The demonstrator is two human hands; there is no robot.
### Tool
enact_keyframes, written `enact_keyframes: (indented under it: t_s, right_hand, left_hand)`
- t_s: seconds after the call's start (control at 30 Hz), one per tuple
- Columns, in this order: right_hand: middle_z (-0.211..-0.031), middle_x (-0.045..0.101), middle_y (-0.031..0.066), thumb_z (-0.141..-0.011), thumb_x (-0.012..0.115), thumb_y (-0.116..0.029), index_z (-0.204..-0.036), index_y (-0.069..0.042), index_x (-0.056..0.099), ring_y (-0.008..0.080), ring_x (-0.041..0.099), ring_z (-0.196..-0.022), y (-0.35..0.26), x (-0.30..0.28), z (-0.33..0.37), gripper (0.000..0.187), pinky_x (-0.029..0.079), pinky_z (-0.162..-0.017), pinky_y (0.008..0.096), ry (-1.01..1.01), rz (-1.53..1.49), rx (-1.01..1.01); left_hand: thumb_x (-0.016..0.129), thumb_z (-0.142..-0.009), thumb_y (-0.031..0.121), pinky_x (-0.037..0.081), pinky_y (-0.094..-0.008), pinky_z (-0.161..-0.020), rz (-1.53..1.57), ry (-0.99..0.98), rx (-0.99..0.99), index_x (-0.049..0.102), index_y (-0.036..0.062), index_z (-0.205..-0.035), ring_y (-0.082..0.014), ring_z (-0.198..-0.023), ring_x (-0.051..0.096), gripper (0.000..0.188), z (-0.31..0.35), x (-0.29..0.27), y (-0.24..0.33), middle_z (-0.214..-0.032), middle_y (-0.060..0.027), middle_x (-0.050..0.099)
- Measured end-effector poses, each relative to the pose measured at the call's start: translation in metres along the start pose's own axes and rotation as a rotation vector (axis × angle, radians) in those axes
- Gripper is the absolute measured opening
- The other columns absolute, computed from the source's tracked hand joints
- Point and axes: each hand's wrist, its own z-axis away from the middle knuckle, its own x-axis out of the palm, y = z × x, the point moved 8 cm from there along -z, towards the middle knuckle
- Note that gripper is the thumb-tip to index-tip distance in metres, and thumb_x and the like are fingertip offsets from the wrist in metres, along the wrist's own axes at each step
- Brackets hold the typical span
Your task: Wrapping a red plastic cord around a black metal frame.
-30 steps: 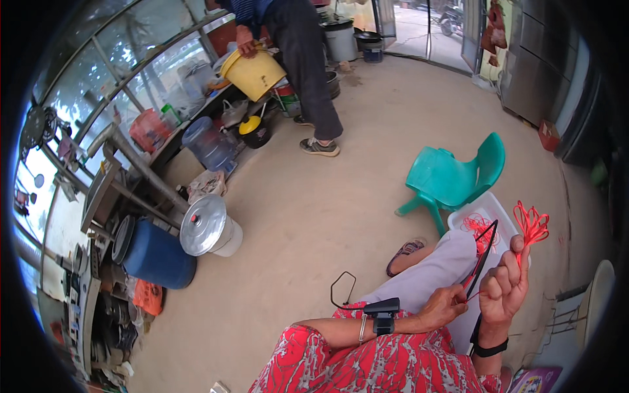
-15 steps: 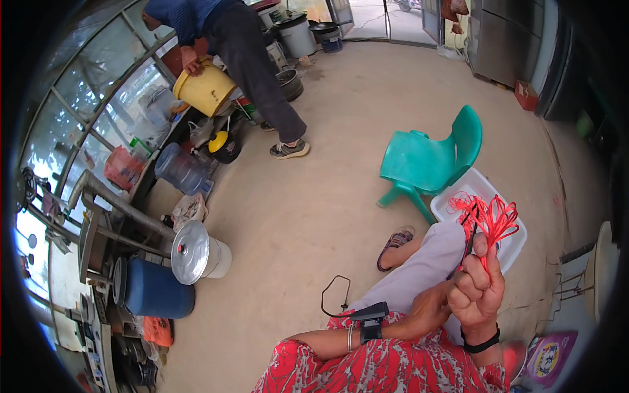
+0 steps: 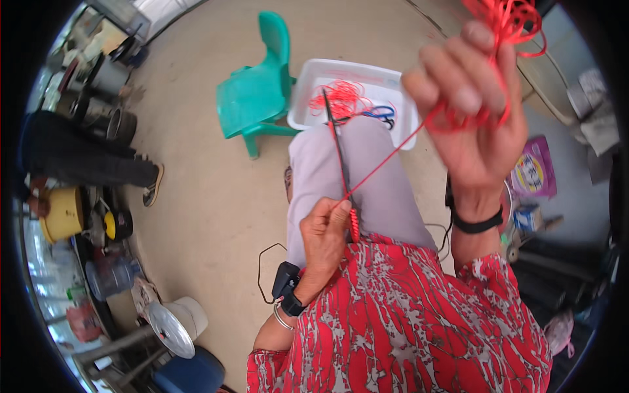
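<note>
Gripping red cord point(image 3: 517, 19): right hand point(image 3: 465, 95), upper right; left hand point(image 3: 324, 236), centre, pinching its strand point(image 3: 390, 157) by a black rod point(image 3: 340, 154). White tray point(image 3: 380, 85), upper centre, part-hidden by knees point(image 3: 367, 141), holds tangled cord point(image 3: 342, 99), scissors point(image 3: 379, 112); green chair point(image 3: 252, 101) beside.

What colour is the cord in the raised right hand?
The cord is bright red, best seen in the head view.

Green plastic chair point(image 3: 252, 99), yellow bucket point(image 3: 63, 213), blue barrel point(image 3: 190, 374), purple package point(image 3: 534, 169) at right
</note>
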Motion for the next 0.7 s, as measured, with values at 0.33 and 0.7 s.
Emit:
enact_keyframes:
  t_s: [0.33,0.7]
  right_hand:
    - [-0.058,0.039,-0.0019,-0.101,0.042,-0.030,-0.103,-0.006,0.050,0.0135,0.042,-0.053,-0.078,-0.122,0.049,0.026,0.038,-0.051,0.0275,0.183,-0.072,-0.053]
    - [-0.068,0.060,0.0151,-0.084,0.065,-0.019,-0.087,-0.003,0.063,0.0297,0.058,-0.062,0.077,-0.105,0.176,0.016,0.043,-0.056,0.0371,-0.490,1.520,0.861]
  left_hand:
    - [0.059,-0.094,0.018,0.050,-0.0269,-0.064,0.055,-0.047,-0.175,0.061,0.0001,-0.077,-0.0125,-0.062,0.061,0.025,0.002,-0.002,-0.016,-0.071,-0.0081,0.067]
    - [0.057,-0.094,0.016,0.051,-0.0280,-0.073,0.081,0.044,-0.249,0.063,-0.0020,-0.086,-0.0160,-0.076,0.064,0.020,-0.003,-0.014,-0.013,-0.087,-0.0119,0.068]
